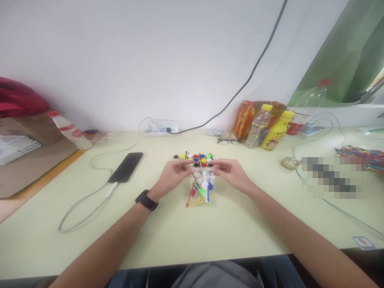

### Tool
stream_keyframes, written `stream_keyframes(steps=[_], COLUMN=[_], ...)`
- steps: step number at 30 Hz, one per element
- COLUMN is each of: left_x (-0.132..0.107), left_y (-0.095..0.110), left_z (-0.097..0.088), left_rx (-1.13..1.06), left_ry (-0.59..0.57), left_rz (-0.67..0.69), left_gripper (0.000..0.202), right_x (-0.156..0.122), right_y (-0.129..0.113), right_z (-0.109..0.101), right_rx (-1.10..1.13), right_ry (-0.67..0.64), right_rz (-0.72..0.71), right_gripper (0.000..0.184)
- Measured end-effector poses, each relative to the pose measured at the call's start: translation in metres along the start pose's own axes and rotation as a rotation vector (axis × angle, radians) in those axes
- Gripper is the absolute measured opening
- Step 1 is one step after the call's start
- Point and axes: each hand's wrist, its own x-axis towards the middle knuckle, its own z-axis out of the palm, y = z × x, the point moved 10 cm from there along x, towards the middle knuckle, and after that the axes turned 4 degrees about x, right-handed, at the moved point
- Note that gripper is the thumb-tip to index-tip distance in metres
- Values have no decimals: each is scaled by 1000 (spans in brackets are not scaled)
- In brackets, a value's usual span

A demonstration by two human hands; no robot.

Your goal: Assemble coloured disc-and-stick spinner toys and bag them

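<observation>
Two hands, one bag

Head view: pinched at top by left hand [172, 176] and right hand [229, 173], clear bag of coloured pins [200, 192], between and just below both. Just beyond them, coloured peg tray [195, 157]; black phone [126, 167] left of left hand.

A pale yellow-green table [210, 236] carries a black phone [126, 167] on a white cable [109, 191] and a white power strip [160, 129] at the back edge. Also on it are spectacles [229, 141], two yellow-capped bottles [277, 134] (standing close together), a cluster of coloured pegs [195, 157] and, just in front, a clear bag [201, 194].
</observation>
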Motion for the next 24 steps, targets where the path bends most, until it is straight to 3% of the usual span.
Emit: stream_keyframes(steps=[7, 14, 20, 24], left_x=[1, 2, 2, 1], left_y=[10, 2, -9, -4], left_z=[3, 5, -2, -2], left_rx=[182, 68, -39, -70], left_ry=[-35, -69, 0, -7], left_rz=[114, 62, -11, -15], left_gripper=[25, 26, 20, 17], right_x=[0, 0, 0, -1], right_y=[-4, -6, -3, -11], right_z=[2, -1, -6, -5], right_rx=[-161, -61, 18, 23], right_ry=[5, 38, 77, 66], right_rz=[-62, -41, 12, -23], right_gripper=[29, 27, 20, 17])
